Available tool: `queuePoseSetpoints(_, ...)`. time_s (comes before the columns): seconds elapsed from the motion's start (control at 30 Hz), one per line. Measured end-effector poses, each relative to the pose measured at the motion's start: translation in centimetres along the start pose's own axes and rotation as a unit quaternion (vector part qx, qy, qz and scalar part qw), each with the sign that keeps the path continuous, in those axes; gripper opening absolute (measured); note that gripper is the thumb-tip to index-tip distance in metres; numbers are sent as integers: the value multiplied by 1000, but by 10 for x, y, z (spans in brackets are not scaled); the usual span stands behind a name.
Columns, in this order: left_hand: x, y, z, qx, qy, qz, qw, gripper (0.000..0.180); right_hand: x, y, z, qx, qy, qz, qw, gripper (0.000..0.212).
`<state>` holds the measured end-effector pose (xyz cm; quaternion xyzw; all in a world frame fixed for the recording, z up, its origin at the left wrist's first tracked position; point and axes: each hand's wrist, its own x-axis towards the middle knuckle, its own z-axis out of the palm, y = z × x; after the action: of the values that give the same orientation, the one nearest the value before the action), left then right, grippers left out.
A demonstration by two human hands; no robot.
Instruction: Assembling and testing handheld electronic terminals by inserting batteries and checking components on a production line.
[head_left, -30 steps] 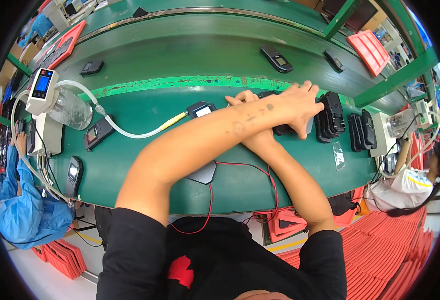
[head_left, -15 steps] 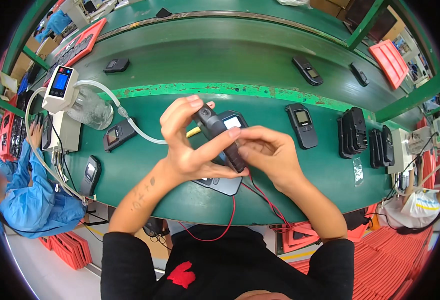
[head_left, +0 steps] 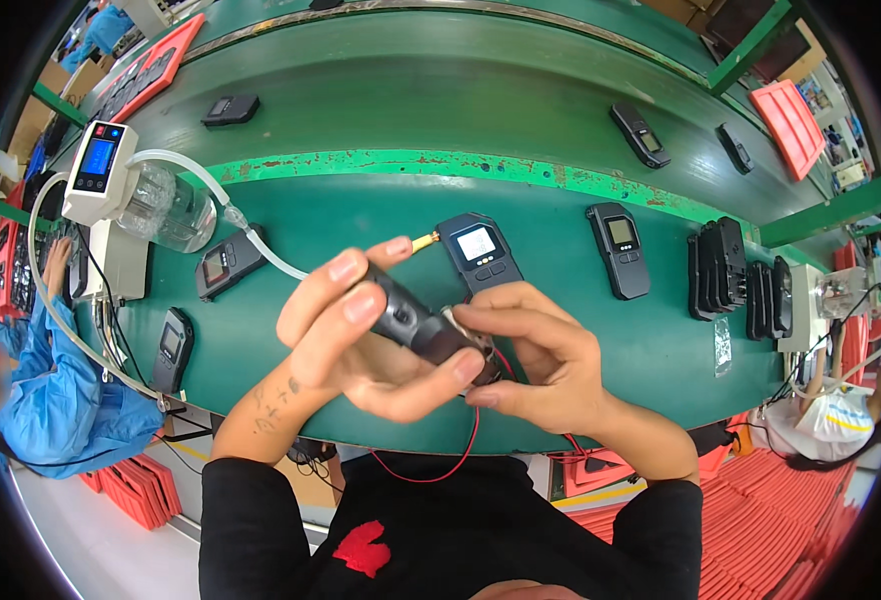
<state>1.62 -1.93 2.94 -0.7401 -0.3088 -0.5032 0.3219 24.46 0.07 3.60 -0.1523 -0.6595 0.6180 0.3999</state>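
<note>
My left hand (head_left: 346, 350) is wrapped round a black handheld device (head_left: 411, 322), fingers over its far end and thumb along its near end. The device is tilted, its far end toward the left. At its near right end my right hand (head_left: 551, 365) pinches, finger and thumb closed on it; the contact is partly hidden. Red wires (head_left: 476, 435) run out from beneath the hands. Just beyond lies another black device (head_left: 491, 268) with a lit screen, and a yellow-tipped tube end (head_left: 424, 243) meets its upper left corner.
A white pump unit (head_left: 101, 170) with a clear jar (head_left: 171, 208) and hose (head_left: 211, 190) stands left. Black devices (head_left: 623, 250) lie around the green bench (head_left: 361, 215); several stand stacked (head_left: 721, 265) at right. A blue-sleeved person (head_left: 71, 390) works at left.
The held device has come closer and turned from nearly upright to slanting left. The lit device behind it shows more fully. A device under my hands no longer shows there.
</note>
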Motion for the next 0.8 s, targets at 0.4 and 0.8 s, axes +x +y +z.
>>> queuePoseSetpoints(0.4,-8,6,-3,28,-31,-30,999,37,-6,1,-4,34,2,62,997,63)
queuePoseSetpoints(0.8,-4,7,0,32,-50,-15,998,21,-3,1,-8,59,-27,81,995,61)
